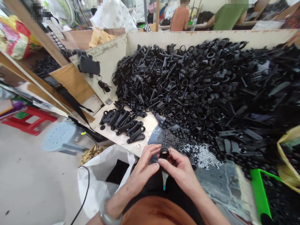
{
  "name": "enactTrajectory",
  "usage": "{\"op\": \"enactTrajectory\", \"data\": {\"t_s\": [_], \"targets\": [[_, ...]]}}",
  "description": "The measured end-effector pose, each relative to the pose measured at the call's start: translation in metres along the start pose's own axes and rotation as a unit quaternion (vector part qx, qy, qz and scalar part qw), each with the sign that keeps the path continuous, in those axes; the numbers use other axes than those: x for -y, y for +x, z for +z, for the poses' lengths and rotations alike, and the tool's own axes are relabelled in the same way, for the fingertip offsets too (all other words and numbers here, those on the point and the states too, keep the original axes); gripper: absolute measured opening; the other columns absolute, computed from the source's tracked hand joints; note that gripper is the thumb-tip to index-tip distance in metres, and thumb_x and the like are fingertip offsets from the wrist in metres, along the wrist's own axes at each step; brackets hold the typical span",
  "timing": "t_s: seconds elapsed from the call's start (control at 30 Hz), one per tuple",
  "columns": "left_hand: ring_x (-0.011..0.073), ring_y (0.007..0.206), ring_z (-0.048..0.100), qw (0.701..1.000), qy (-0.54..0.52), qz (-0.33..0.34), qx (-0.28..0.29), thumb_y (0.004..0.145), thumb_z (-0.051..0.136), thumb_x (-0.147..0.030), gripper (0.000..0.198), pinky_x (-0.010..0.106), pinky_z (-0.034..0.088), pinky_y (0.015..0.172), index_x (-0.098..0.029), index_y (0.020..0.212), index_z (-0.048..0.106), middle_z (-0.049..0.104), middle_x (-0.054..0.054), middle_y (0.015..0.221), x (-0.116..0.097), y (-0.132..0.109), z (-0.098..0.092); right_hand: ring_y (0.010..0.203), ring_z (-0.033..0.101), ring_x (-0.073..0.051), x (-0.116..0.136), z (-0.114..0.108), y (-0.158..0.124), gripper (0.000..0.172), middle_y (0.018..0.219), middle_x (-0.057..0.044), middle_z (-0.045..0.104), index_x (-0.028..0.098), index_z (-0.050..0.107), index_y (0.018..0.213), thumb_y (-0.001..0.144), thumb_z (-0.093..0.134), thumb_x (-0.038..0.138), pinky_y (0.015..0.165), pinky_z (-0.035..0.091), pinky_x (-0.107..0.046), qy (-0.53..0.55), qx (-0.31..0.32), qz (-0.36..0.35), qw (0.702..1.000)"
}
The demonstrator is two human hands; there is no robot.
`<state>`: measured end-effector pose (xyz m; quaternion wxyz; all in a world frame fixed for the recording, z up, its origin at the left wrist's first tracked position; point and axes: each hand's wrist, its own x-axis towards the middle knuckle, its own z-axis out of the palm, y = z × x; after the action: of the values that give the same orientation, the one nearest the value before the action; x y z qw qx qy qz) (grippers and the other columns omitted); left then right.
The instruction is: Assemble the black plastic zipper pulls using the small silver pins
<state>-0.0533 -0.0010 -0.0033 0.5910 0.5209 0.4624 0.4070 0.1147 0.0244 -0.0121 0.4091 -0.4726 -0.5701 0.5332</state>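
Observation:
A small black plastic ring part (164, 150) sits at the table's front edge, pinched between the thumb and fingers of my right hand (181, 167). Its round hole faces up, and my fingers cover the lower portion. Just to its left is my left hand (144, 165), fingers stretched out and thumb apart, with the fingertips close to the ring; whether they touch it I cannot tell. Beyond my hands lie silver rivets (205, 156) and small dark pellets (172, 139). Several black lever-like parts (124, 122) form a row at the left.
A large heap of black plastic parts (178, 81) fills the walled table. Green crate (260, 190) and yellow bag (284, 159) stand right. White sack (85, 184), blue stool (59, 136) and red stool (35, 120) are left. Two people (180, 18) work behind.

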Motion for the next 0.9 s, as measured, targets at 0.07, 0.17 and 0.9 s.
{"op": "enactTrajectory", "data": {"t_s": [0.07,0.17,0.9], "targets": [[0.0275,0.143,0.049,1.000,-0.017,-0.011,0.018,0.095,0.062,-0.026,0.050,0.043,0.040,0.119,-0.026,0.144,0.055,0.051,0.010,0.155,-0.009,0.001,0.002,0.064,0.049,-0.015,0.004,0.000,-0.004,0.024,0.071,0.000,0.057,0.020,0.072,0.070,0.087,0.072,0.038,0.057,0.038,-0.026,-0.026,0.013,-0.033,0.999],[0.0265,0.136,0.056,0.999,-0.032,-0.012,0.034,0.093,0.063,-0.022,0.042,0.040,0.044,0.115,-0.023,0.135,0.064,0.060,0.010,0.148,-0.019,-0.001,0.011,0.071,0.060,-0.019,0.007,0.001,-0.013,0.020,0.077,-0.004,0.065,0.022,0.077,0.075,0.088,0.069,0.034,0.060,0.047,-0.027,-0.043,0.008,-0.071,0.997],[0.0315,0.145,0.046,1.000,-0.004,0.009,0.026,0.084,0.078,-0.030,0.080,0.044,0.046,0.112,-0.031,0.155,0.043,0.044,0.013,0.161,-0.034,0.008,0.011,0.074,0.068,-0.022,0.000,-0.014,-0.003,0.032,0.086,-0.007,0.077,0.020,0.079,0.091,0.078,0.082,0.050,0.069,0.058,-0.030,0.105,0.005,0.036,0.994]]}}
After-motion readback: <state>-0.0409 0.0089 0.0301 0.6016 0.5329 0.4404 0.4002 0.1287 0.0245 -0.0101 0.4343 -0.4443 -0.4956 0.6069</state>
